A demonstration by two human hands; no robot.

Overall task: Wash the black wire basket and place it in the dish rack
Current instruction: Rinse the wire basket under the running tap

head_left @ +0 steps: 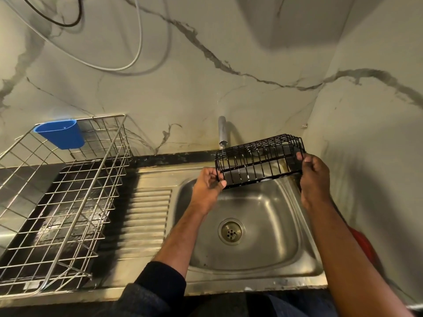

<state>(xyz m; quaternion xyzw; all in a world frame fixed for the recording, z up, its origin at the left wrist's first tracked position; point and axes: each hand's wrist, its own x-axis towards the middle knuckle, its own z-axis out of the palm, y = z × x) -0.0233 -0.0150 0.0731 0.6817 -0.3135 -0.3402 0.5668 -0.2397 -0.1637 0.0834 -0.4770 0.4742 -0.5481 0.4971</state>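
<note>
Now I see both hands, left hand [209, 183] and right hand [314, 177], gripping the black wire basket [259, 160] by its ends over the sink [304, 255]. Tap [222, 131] sits just behind, possibly touching; dish rack [59, 202] with blue cup [60, 133] stands left.

Home kitchen — steel sink [306, 255] with tap [222, 131], wire dish rack [68, 202], marble-look wall [160, 88].

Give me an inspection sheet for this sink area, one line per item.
Surface: steel sink with ribbed drainboard, basin bare.
Job's things: black wire basket held over the basin below the tap; dish rack at left.
Clutter: blue cup hung on the rack.
Hands: left hand and right hand grip the basket's ends.
Cables: white cable and black cable on the wall.
Surroundings: marble-patterned wall.
</note>
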